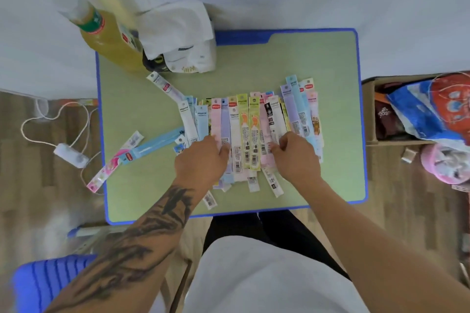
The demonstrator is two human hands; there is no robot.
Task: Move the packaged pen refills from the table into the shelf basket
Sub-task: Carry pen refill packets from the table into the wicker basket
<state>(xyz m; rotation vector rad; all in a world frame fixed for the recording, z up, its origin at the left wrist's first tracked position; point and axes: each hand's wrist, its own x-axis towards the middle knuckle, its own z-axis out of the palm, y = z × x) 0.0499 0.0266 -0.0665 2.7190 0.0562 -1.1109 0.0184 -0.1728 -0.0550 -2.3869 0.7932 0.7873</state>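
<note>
Both hands rest on the fanned row of slim pastel plastic-packaged pen refills, on the green blue-edged surface. Left hand lies on the near left part of the row, fingers curled down onto the packets, thumb against a lilac one. Right hand lies on the near right part, fingers curled with tips pressing the packets. Whether either grip is actually closed around a packet or only pressing from above cannot be told; no packet is lifted clear.

The row runs left to right between the hands. Each packet's long axis points away from the person, hang-tab ends far, barcode ends near. The hands flank the middle, so gathering inward would likely bunch the packets lengthwise. Stray packets lie apart to the left, angled across the surface, nearer the left hand; one overhangs the left edge.

A yellow drink bottle and white crumpled bag stand at the far left corner.

The shelf basket cannot be identified in view; transfer appears not yet begun.
</note>
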